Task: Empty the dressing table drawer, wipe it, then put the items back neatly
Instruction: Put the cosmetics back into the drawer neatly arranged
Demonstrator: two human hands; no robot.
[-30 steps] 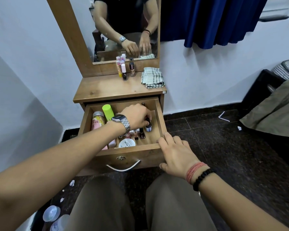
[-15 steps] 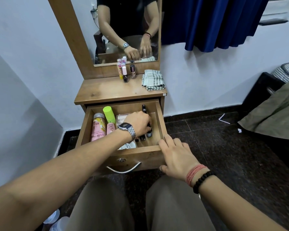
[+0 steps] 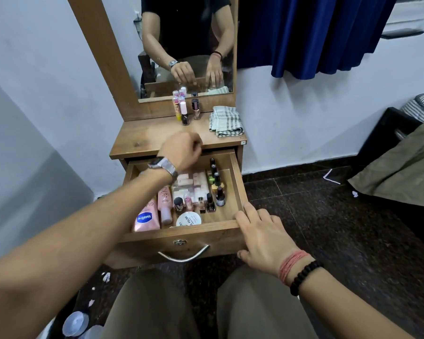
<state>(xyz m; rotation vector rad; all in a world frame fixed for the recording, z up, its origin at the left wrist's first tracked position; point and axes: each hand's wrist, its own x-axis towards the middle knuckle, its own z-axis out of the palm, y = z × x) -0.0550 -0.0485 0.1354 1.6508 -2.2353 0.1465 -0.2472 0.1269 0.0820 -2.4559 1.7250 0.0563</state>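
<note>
The wooden drawer (image 3: 201,232) of the dressing table (image 3: 145,140) is pulled out. It holds a pink Vaseline tube (image 3: 146,218), a pink bottle (image 3: 164,201), a white round jar (image 3: 189,219), pale sachets (image 3: 194,182) and several small nail polish bottles (image 3: 216,182). My left hand (image 3: 181,150) hovers over the drawer's back edge with its fingers curled; whatever they enclose is hidden. My right hand (image 3: 262,238) rests on the drawer's front right corner, fingers laid over the rim. A few small bottles (image 3: 184,111) and a folded checked cloth (image 3: 227,121) stand on the tabletop.
A mirror (image 3: 186,45) rises behind the tabletop. A blue curtain (image 3: 316,33) hangs at the right, and a bed with an olive cover (image 3: 402,167) stands on the dark floor. Round containers (image 3: 75,322) lie on the floor at the lower left. My knees are below the drawer.
My left hand has lifted out of the drawer's right side, away from the nail polish bottles, up and back toward the tabletop. The right hand stays on the drawer corner.
</note>
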